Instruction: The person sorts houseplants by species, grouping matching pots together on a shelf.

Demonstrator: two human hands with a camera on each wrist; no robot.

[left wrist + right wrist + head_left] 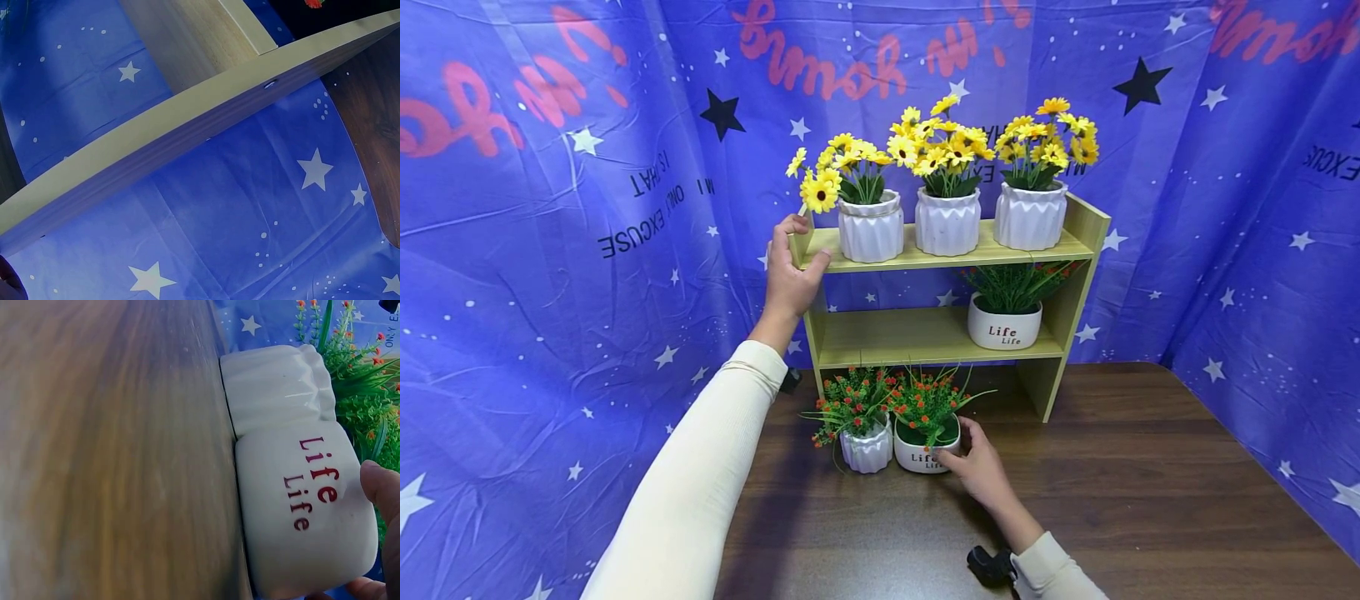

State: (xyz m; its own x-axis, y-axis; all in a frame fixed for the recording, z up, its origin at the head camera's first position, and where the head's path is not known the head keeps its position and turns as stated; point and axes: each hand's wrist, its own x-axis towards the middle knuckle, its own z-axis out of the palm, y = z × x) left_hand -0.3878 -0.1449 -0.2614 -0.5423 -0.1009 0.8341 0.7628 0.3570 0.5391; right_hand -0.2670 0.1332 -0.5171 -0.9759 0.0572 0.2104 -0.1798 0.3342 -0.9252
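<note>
My left hand (pixel 792 275) grips the upper left side of a light wooden shelf (pixel 880 333), its thumb over the front edge of the top board. In the left wrist view the shelf's side panel (pixel 175 119) runs diagonally, with a bit of the hand (pixel 9 284) at the corner. Low on the table, my right hand (pixel 981 467) holds the right side of a white flowerpot (pixel 906 458) with red "Life" lettering and red-flowered greenery. Its thumb lies at the rim in the right wrist view. A pleated white pot (pixel 269 387) with similar flowers stands right beside it.
Three pleated white pots of yellow flowers, including the middle one (pixel 947 225), line the shelf's top board. Another "Life" pot (pixel 985 329) stands right on the middle board. Blue starry cloth (pixel 625 317) hangs behind and beside the brown wooden table (pixel 1150 483).
</note>
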